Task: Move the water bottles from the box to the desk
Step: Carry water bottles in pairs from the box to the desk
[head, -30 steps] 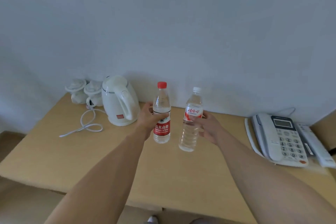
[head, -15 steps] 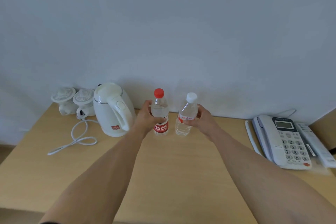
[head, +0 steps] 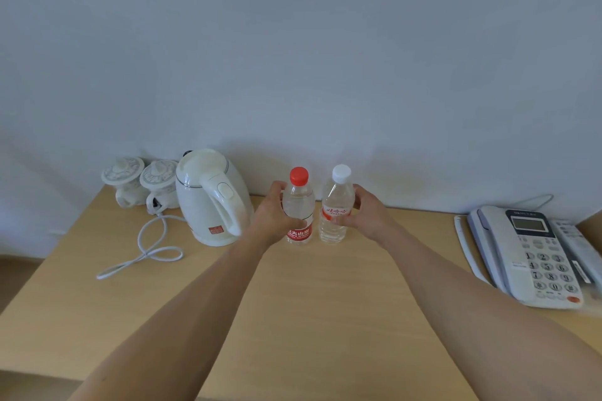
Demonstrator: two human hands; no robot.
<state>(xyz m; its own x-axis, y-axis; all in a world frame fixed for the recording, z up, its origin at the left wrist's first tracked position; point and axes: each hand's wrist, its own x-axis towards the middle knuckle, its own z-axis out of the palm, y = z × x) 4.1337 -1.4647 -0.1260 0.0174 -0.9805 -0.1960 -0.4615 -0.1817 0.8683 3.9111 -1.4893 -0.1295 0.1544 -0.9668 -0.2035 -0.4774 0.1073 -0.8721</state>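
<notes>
Two clear water bottles stand upright side by side on the wooden desk (head: 309,303), near the wall. The red-capped bottle (head: 298,202) has a red label low on its body, and my left hand (head: 272,216) grips it around the middle. The white-capped bottle (head: 337,202) carries a white and red label, and my right hand (head: 366,213) grips it from the right side. Both bottle bases appear to touch the desk top. No box is in view.
A white electric kettle (head: 211,195) stands just left of my left hand, its cord (head: 146,251) looped on the desk. Two lidded white cups (head: 140,182) sit behind it. A desk phone (head: 534,257) and a remote (head: 576,244) lie at the right edge.
Both hands carried the bottles forward and down from mid-air toward the wall. The bottles now stand on the desk beside the kettle, the white-capped one upright instead of tilted.
</notes>
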